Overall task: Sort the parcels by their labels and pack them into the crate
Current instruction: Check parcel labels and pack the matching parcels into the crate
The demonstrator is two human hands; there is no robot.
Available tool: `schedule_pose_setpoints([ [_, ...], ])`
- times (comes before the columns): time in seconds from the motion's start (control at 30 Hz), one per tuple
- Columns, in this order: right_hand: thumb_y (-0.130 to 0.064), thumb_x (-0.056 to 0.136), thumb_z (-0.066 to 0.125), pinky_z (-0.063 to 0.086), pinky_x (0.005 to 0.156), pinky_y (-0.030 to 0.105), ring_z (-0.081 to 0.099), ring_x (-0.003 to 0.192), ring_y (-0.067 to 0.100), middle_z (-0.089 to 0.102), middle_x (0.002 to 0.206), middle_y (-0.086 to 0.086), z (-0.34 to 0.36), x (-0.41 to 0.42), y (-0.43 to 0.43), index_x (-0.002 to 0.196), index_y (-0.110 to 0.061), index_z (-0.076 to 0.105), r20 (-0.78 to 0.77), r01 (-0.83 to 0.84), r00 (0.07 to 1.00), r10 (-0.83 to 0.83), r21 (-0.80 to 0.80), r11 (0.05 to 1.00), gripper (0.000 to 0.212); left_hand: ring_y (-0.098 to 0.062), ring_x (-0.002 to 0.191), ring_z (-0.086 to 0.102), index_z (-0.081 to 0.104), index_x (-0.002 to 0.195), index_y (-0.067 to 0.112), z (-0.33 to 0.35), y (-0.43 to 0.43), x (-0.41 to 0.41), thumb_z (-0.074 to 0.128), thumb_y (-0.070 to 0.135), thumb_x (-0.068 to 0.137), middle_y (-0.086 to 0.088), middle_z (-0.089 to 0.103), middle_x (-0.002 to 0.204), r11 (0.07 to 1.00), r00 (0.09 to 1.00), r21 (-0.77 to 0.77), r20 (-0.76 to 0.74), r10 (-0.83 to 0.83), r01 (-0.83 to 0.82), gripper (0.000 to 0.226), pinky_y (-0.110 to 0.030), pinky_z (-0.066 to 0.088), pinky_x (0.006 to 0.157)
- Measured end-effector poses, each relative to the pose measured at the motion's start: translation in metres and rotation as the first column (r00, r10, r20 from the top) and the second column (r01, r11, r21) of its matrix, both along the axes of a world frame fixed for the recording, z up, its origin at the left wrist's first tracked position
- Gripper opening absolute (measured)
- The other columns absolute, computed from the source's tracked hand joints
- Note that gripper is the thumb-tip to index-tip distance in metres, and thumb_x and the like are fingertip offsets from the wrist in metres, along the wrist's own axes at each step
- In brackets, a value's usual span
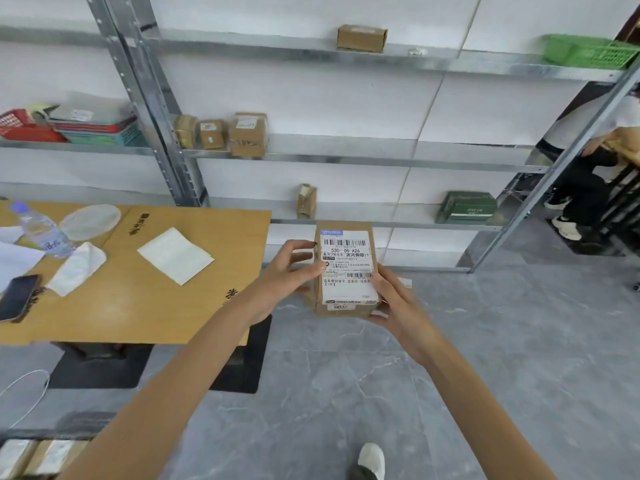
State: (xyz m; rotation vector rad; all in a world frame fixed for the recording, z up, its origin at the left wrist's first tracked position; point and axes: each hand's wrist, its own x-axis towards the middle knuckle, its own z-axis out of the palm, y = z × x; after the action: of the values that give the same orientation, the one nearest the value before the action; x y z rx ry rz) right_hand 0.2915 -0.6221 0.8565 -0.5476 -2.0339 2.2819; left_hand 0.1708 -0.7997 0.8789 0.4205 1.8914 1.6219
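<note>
Both hands clasp a brown parcel (346,275) just right of the table (156,306), over the floor. The left hand (291,268) curls its fingers round the parcel's left edge with the thumb on the label's margin, and the right hand (398,303) cups the lower right corner with bent fingers. The white label (346,247) faces the camera and reads "530- D5 A26" under a barcode, with Chinese print below; the finer lines are too small to read.

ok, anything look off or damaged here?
The held parcel looks intact, gripped by left hand and right hand. One oddity: a small parcel on the lower shelf stands on end, slightly tilted, looking crumpled.
</note>
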Motion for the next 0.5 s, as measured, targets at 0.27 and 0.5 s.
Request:
schedule_pose_setpoints([
  [0.27, -0.04, 0.094, 0.05, 0.049, 0.099, 0.045, 0.063, 0.109, 0.018, 0.068, 0.118, -0.005, -0.005, 0.041, -0.089, 0.134, -0.035, 0.048, 0.011, -0.045, 0.999, 0.045, -0.002, 0.999, 0.04, -0.015, 0.125, 0.048, 0.025, 0.141, 0.045, -0.003, -0.093, 0.041, 0.062, 0.03, 0.088, 0.002, 0.044, 0.14, 0.995, 0.995, -0.043, 0.033, -0.09, 0.091, 0.067, -0.046, 0.044, 0.103],
  [0.5, -0.04, 0.096, 0.047, 0.051, 0.094, 0.041, 0.063, 0.112, 0.016, 0.066, 0.122, -0.005, -0.017, 0.081, -0.129, 0.135, -0.035, 0.047, 0.018, -0.117, 0.993, 0.117, -0.037, 0.992, 0.04, -0.017, 0.12, 0.054, 0.03, 0.138, 0.043, -0.016, -0.137, 0.091, 0.063, 0.028, 0.088, -0.002, 0.047, 0.136, 0.998, 0.994, -0.069, 0.108, -0.004, 0.012, 0.062, -0.048, 0.04, 0.106],
])
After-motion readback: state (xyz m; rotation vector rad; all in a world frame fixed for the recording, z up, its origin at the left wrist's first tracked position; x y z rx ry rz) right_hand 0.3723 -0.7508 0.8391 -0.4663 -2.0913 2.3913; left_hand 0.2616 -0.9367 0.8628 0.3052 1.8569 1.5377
